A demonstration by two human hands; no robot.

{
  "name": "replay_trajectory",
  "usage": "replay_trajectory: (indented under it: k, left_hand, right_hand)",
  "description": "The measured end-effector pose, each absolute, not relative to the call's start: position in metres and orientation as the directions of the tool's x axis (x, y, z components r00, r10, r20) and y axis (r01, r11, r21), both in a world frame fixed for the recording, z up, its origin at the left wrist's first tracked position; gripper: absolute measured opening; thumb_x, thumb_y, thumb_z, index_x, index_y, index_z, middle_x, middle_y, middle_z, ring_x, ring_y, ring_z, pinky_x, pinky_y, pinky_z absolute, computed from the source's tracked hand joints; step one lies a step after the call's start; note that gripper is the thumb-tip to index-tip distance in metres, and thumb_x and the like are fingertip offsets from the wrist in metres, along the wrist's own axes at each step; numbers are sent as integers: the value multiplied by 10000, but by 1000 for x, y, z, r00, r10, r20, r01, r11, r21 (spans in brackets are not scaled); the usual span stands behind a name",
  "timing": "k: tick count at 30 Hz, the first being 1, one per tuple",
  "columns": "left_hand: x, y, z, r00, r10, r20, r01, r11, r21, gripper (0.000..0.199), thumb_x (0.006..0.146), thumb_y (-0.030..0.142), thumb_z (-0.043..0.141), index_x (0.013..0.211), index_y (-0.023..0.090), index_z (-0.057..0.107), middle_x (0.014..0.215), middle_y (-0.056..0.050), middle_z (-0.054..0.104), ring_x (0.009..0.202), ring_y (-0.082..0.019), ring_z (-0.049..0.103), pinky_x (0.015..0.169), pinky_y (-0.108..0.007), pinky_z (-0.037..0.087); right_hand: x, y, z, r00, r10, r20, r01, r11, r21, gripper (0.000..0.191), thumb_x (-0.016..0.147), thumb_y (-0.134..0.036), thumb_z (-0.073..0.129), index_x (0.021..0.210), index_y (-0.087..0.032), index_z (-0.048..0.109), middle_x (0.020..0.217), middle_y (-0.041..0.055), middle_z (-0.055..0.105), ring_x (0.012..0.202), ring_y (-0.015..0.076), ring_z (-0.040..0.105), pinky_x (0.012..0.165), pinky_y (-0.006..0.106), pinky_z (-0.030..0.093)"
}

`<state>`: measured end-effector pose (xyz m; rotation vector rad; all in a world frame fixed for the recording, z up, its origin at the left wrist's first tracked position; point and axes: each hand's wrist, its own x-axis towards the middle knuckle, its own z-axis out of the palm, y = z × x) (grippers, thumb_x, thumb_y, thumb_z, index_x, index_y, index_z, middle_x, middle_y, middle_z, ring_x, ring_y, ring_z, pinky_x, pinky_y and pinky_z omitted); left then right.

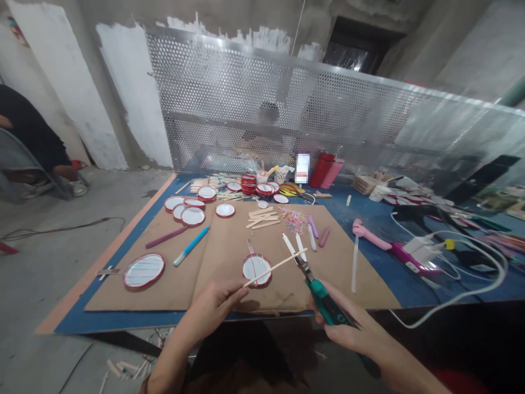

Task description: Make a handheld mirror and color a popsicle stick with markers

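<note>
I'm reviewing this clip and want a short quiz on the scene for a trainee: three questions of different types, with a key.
1. What does the right hand hold? A) red bottle B) pink bottle C) green tool
2. True or false: the blue pen lies on the cardboard.
3. Fill the gap: the left hand holds a thin pale ____.

Key: 1. C; 2. True; 3. stick
</note>
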<state>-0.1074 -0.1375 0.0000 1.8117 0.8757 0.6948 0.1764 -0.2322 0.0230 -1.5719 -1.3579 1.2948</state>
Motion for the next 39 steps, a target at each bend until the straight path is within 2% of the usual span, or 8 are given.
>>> replay_trajectory:
  k: [5, 9, 16, 20, 25, 29, 34, 39]
  left_hand:
    - [-107, -137, -1, 590, 805, 71, 246, -263, 933, 320, 930, 364, 500, 1060, 250, 769, 916, -18, 778, 887, -229, 677, 850, -265, 487]
    - [-107, -137, 0, 597, 799, 67, 221, -244, 944, 343, 928, 377, 494, 1106, 241, 755, 1001, -30, 774, 938, -239, 672, 849, -267, 489]
    - [-106, -138, -2, 603, 794, 83, 253, -289, 923, 332, 934, 367, 488, 1112, 264, 749, 901, -4, 769, 823, -211, 660, 770, -231, 471]
    - [-106, -137, -3, 608, 792, 55, 331, -316, 889, 352, 941, 375, 467, 1103, 245, 751, 824, 3, 749, 744, -193, 633, 707, -216, 446]
    - [-106, -138, -1, 640, 768, -24, 371, -283, 884, 373, 937, 392, 459, 1084, 213, 752, 805, -5, 740, 714, -184, 625, 668, -214, 429]
    - [-105, -139, -1, 634, 773, -28, 374, -275, 885, 347, 914, 393, 493, 992, 194, 766, 745, -13, 726, 693, -185, 621, 654, -220, 428]
    - [-103, -138, -2, 607, 794, -17, 281, -195, 940, 250, 884, 349, 520, 921, 173, 692, 773, -23, 708, 701, -172, 608, 655, -222, 438]
    - [-104, -135, -4, 581, 813, 38, 366, -303, 880, 305, 922, 379, 445, 837, 165, 644, 731, -2, 608, 695, -155, 528, 644, -227, 393]
  right_hand:
    - [175, -229, 17, -65, 972, -225, 266, -200, -943, 815, 669, -495, 677, 1406, -202, 487, 1032, 92, 631, 860, 238, 602, 758, 363, 489]
    - [172, -231, 22, -26, 965, -260, 251, -245, -936, 819, 671, -523, 684, 1404, -211, 495, 1089, 102, 639, 914, 258, 615, 824, 390, 493]
    - [170, -233, 24, 16, 967, -254, 314, -246, -917, 727, 707, -539, 652, 1351, -215, 556, 1060, 102, 666, 981, 290, 621, 898, 424, 484]
    - [171, -234, 24, 11, 965, -261, 365, -247, -898, 550, 763, -427, 610, 1263, -197, 605, 1033, 94, 676, 945, 267, 624, 834, 389, 501]
    - [162, -231, 24, -5, 914, -406, 359, -377, -854, 269, 694, -311, 599, 938, -199, 619, 874, 35, 630, 744, 182, 607, 668, 296, 491]
    - [153, -229, 24, 32, 872, -488, 327, -471, -819, 283, 745, -415, 576, 939, -211, 551, 745, -9, 562, 639, 140, 555, 598, 259, 450]
    - [155, -226, 28, 14, 948, -319, 520, -279, -807, 179, 666, -297, 491, 819, -208, 521, 745, -5, 539, 667, 146, 523, 598, 260, 431]
    - [154, -218, 35, -4, 917, -398, 515, -339, -787, 220, 602, -300, 457, 789, -200, 513, 684, -17, 518, 612, 138, 513, 568, 260, 434]
